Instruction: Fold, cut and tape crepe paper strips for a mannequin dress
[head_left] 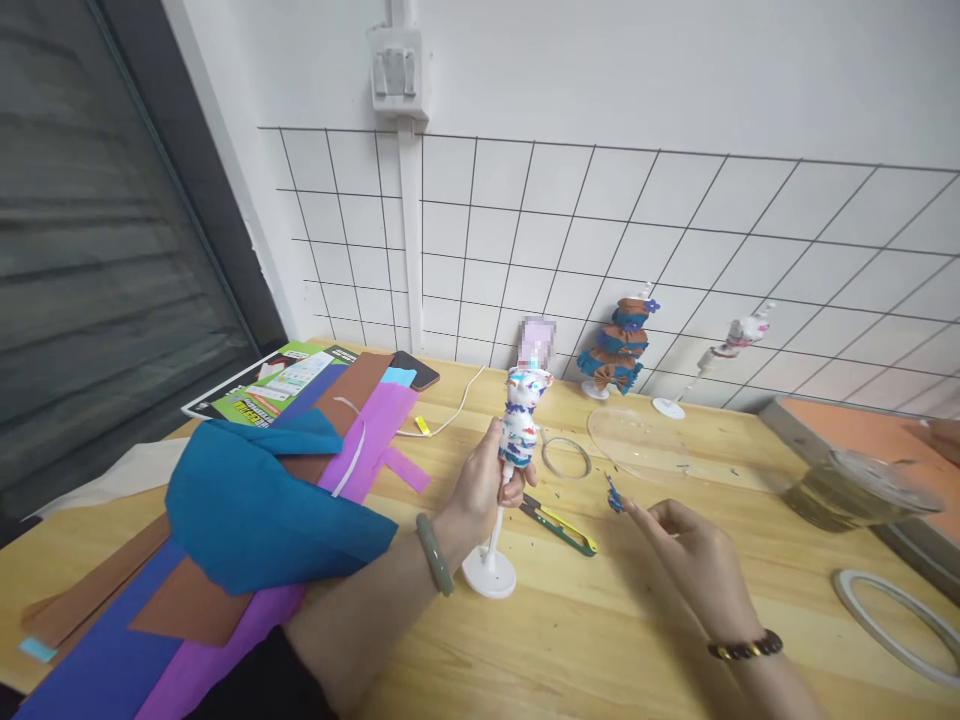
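My left hand [477,482] is closed around the lower part of a small white dress-form mannequin [519,430], which stands nearly upright with its round base [490,572] at the table. Blue, purple and red scraps cling to its torso. To its right, my right hand [697,565] holds a small dark blue paper scrap [614,495] at its fingertips, apart from the mannequin. Yellow-and-green thread snips [562,527] lie between my hands. Just behind them is a thin tape ring [566,458].
Crepe paper sheets [277,500] cover the left side. At the back stand a mannequin in a brown-and-blue ruffled dress [621,345] and another white mannequin [739,335]. On the right are a clear cup [855,490], a white tape roll [896,620] and another person's hand [937,432].
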